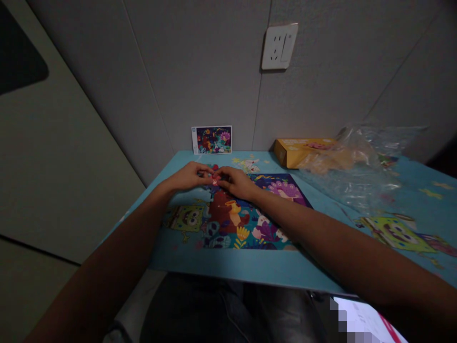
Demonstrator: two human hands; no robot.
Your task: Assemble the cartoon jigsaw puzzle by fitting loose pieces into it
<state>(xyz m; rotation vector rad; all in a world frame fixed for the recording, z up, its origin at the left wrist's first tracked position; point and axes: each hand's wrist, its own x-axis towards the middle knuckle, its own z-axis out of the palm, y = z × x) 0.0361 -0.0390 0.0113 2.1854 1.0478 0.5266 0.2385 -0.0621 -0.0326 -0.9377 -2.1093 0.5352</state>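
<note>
A colourful jigsaw puzzle [228, 224] lies on the blue cartoon-printed table [185, 263], and its left edge is uneven. At its upper left corner, my left hand [191, 176] and my right hand [237, 182] meet with fingertips closed around a small reddish puzzle piece [214, 181]. The fingers partly cover that piece, so whether it is seated in the puzzle cannot be told. My right forearm crosses over the puzzle's right side and hides part of it. Against the wall leans a reference picture card [213, 140] with a matching scene.
At the back right stands a yellow box [291, 155], partly under a crumpled clear plastic bag [357, 166]. The grey wall [214, 71] borders the table's far edge and carries a white socket plate [279, 46]. A lit screen [364, 317] shows below the front edge.
</note>
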